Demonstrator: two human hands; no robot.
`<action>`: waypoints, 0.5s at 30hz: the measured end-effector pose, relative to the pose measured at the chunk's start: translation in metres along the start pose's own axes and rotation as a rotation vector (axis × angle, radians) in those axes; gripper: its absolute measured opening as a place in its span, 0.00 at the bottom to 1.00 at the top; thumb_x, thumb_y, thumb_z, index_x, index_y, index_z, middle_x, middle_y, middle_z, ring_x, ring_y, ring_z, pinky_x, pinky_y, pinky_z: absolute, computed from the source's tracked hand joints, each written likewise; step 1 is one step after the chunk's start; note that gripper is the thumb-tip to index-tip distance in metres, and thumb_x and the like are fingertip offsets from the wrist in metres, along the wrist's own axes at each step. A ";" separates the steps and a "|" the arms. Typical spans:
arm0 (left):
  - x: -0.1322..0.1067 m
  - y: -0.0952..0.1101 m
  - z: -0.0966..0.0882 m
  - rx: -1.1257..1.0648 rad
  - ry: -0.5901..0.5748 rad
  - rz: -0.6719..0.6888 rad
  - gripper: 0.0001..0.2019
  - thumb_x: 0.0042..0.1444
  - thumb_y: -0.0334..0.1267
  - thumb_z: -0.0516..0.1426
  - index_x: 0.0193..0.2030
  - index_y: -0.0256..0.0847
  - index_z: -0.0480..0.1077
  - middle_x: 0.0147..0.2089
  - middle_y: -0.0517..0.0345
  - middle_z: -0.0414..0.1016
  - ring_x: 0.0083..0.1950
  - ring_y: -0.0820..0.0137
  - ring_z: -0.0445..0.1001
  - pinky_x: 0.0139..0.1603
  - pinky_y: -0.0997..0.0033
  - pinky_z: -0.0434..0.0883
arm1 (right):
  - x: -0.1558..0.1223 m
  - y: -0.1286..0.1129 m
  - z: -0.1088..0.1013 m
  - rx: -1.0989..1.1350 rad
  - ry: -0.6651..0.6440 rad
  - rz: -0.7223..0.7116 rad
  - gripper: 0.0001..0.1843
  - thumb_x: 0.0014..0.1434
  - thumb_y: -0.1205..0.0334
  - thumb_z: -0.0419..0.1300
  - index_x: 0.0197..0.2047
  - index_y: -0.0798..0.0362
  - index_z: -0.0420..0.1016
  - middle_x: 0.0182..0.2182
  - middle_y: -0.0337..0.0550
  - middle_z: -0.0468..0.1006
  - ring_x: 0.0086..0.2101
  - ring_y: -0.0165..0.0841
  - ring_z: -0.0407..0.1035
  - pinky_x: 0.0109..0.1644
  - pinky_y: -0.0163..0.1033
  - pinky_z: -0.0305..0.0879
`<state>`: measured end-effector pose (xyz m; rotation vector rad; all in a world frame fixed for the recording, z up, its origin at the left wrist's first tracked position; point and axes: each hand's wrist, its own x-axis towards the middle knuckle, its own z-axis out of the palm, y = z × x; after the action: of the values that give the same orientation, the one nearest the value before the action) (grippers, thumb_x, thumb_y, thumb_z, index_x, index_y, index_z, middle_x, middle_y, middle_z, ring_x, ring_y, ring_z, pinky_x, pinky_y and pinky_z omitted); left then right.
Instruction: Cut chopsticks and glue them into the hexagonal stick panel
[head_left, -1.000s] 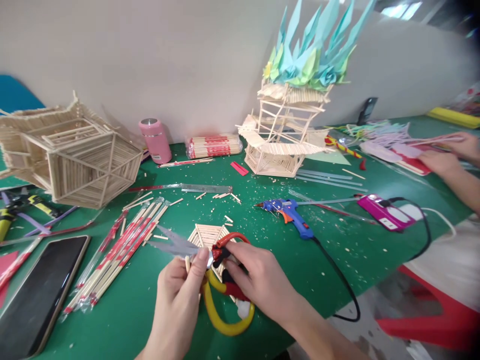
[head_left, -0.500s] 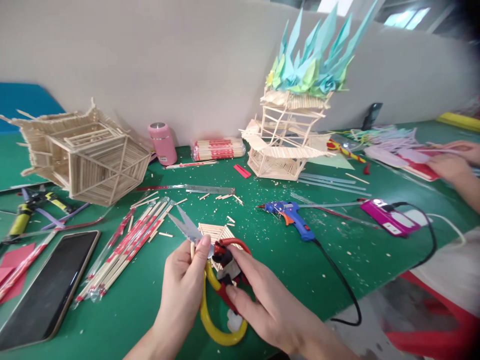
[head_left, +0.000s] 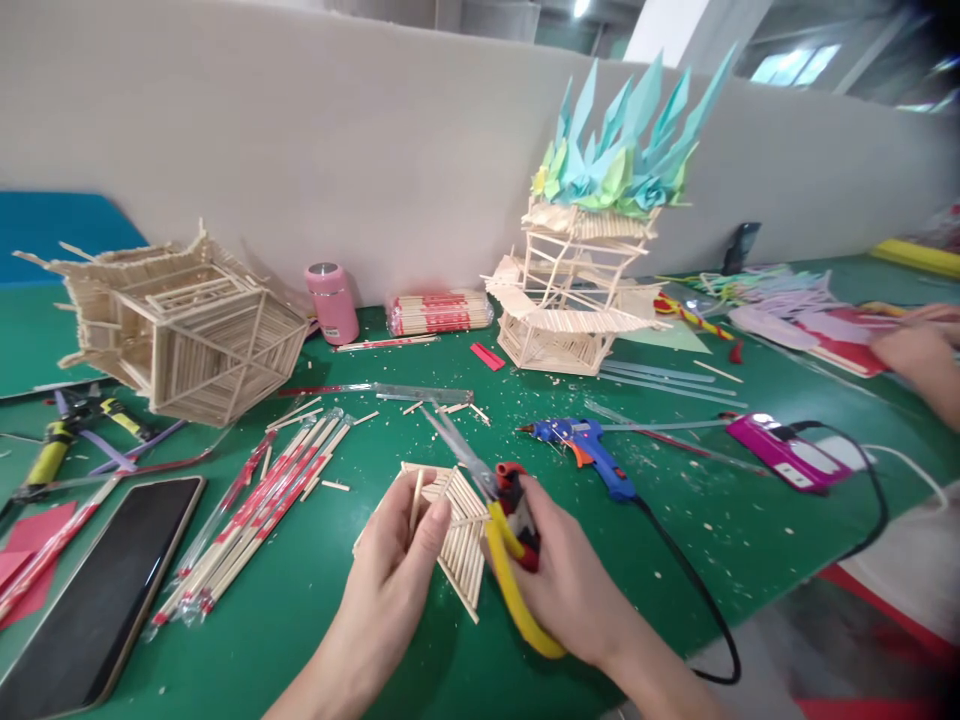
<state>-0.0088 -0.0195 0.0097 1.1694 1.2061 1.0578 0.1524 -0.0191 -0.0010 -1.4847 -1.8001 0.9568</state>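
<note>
My right hand (head_left: 559,570) is wrapped around a pair of scissors (head_left: 465,445) with silver blades and yellow and red handles; the blades point up and left. A dark part among the handles is too covered to make out. My left hand (head_left: 397,580) is closed on a short wooden stick (head_left: 417,498) that stands up between thumb and fingers. Beneath and beside the left hand, a flat panel of wooden sticks (head_left: 465,550) lies on the green table (head_left: 300,660); the hand partly hides it, and I cannot tell whether the fingers touch it.
Bagged sticks (head_left: 259,510) and a phone (head_left: 105,590) lie left. A blue glue gun (head_left: 585,450) lies right, its cable trailing. Behind stand a stick model (head_left: 202,330), a pink bottle (head_left: 332,305) and a paper-topped stick tower (head_left: 585,270). Another person's hand (head_left: 919,350) works far right.
The scissors have moved right, away from my left hand, and are now in my right hand alone. More of the stick panel shows. The view has tilted up slightly.
</note>
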 end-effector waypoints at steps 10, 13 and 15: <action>-0.007 -0.020 -0.011 0.306 0.029 0.123 0.16 0.61 0.45 0.46 0.27 0.40 0.64 0.24 0.62 0.62 0.26 0.73 0.60 0.27 0.76 0.60 | -0.035 0.025 -0.020 -0.295 -0.093 0.010 0.24 0.51 0.56 0.56 0.50 0.54 0.58 0.28 0.45 0.75 0.26 0.37 0.72 0.25 0.36 0.70; -0.008 -0.021 -0.011 0.350 0.030 0.193 0.13 0.61 0.41 0.47 0.28 0.39 0.65 0.27 0.60 0.67 0.28 0.74 0.63 0.28 0.77 0.61 | -0.042 0.025 -0.023 -0.372 -0.086 -0.044 0.26 0.51 0.56 0.56 0.52 0.55 0.59 0.31 0.50 0.77 0.29 0.41 0.74 0.26 0.38 0.72; -0.009 -0.022 -0.010 0.391 0.030 0.251 0.13 0.61 0.38 0.47 0.27 0.39 0.64 0.27 0.60 0.67 0.27 0.74 0.64 0.28 0.78 0.62 | -0.044 0.022 -0.024 -0.375 -0.064 -0.063 0.25 0.50 0.57 0.56 0.51 0.54 0.61 0.32 0.50 0.77 0.31 0.42 0.74 0.28 0.38 0.74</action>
<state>-0.0201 -0.0296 -0.0114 1.6462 1.3530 1.0525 0.1922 -0.0565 -0.0060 -1.6193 -2.1471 0.6660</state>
